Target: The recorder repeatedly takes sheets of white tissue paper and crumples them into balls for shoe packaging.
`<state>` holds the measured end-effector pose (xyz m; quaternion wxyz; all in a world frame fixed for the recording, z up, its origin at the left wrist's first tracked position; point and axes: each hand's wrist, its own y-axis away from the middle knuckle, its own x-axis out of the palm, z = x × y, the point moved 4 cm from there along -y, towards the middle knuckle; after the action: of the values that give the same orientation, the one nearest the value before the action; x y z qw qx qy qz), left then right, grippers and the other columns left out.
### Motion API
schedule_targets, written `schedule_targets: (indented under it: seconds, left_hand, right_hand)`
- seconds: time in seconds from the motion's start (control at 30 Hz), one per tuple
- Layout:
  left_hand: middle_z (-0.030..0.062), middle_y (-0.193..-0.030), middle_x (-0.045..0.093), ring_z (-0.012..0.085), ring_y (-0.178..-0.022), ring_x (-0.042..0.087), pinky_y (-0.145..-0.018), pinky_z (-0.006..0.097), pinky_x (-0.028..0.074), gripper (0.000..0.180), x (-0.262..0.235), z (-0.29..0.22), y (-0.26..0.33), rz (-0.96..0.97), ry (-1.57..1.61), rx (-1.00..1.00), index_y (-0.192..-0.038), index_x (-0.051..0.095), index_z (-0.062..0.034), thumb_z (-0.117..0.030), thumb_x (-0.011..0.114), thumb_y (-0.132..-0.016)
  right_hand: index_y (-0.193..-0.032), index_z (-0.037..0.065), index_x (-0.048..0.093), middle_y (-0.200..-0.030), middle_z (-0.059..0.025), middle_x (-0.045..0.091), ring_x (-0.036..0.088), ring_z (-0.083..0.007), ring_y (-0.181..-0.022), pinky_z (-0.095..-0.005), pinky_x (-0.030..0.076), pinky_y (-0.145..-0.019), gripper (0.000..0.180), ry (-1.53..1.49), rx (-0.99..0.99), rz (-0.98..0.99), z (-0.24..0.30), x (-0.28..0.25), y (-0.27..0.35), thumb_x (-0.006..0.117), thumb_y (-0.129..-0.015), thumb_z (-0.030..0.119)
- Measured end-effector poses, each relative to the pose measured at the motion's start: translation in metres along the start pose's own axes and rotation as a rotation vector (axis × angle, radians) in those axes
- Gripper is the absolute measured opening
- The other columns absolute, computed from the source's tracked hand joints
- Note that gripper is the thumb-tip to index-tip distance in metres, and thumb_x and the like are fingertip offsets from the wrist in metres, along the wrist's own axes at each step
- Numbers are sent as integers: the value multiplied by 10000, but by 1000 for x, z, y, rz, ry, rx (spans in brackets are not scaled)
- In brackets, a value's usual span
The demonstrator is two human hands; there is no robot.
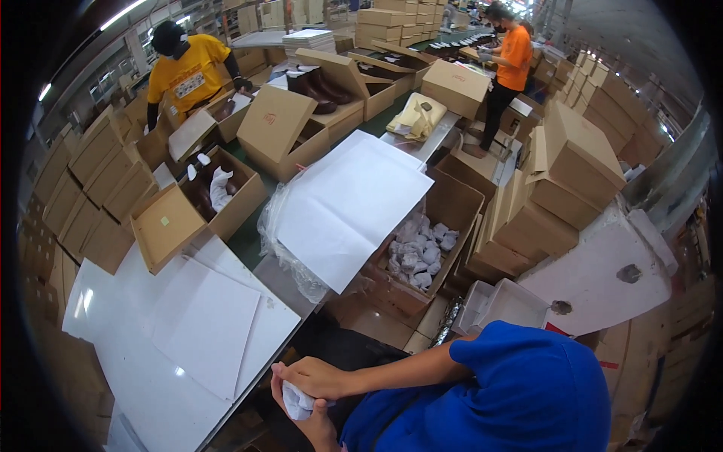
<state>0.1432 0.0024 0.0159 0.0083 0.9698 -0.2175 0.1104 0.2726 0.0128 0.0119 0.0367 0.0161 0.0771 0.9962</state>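
Both of my hands meet at the lower edge of the view, closed around a crumpled wad of white paper (297,401). My right hand (318,377) lies over the top of the wad, its bare forearm running back to my blue sleeve. My left hand (319,431) cups the wad from below and is partly cut off by the frame's edge. The hands are just off the near corner of a table that carries flat white sheets (207,331).
A stack of white tissue paper (350,200) lies on clear plastic ahead. Right of it is a carton of paper wads (419,252). An open shoe box (215,192) holds brown boots. Stacked cardboard boxes surround the table. Workers in a yellow shirt (188,71) and an orange shirt (514,56) stand far off.
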Motion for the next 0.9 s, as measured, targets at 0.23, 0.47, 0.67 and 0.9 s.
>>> schedule_targets:
  seconds: [0.23, 0.47, 0.67, 0.9]
  left_hand:
    - [232, -1794, 395, 357, -1609, 458, -1316, 476, 379, 1084, 0, -2, -3, 199, -80, -36, -1779, 241, -72, -516, 866, -1013]
    - [234, -1805, 361, 352, -1647, 412, -1358, 482, 325, 1214, 4, 4, -1, 127, 11, -129, -1764, 249, 9, -557, 922, -927]
    - [199, -1864, 285, 323, -1678, 375, -1366, 454, 305, 1053, 4, 9, -1, 106, -13, -35, -1794, 233, 9, -472, 801, -1048]
    - [166, -1888, 234, 348, -1669, 393, -1351, 494, 354, 1127, -35, 3, 14, -56, 313, -73, -1832, 146, -73, -462, 827, -1023]
  right_hand:
    - [-925, -24, 683, -809, -158, 702, 670, -261, -738, -425, 551, -739, 705, -23, -221, 38, 2, -23, 19, 402, -1241, 540]
    - [-914, -21, 705, -809, -188, 726, 718, -323, -744, -424, 554, -715, 647, 93, -182, 63, -9, -17, 16, 445, -1228, 481]
    - [-847, -52, 722, -739, -226, 723, 724, -360, -668, -445, 530, -623, 626, 13, -194, -146, -4, -13, 13, 479, -1195, 407]
    - [-1208, -7, 738, -1060, -204, 789, 765, -313, -970, -444, 583, -888, 546, 81, -28, 428, -16, 18, -16, 540, -1186, 501]
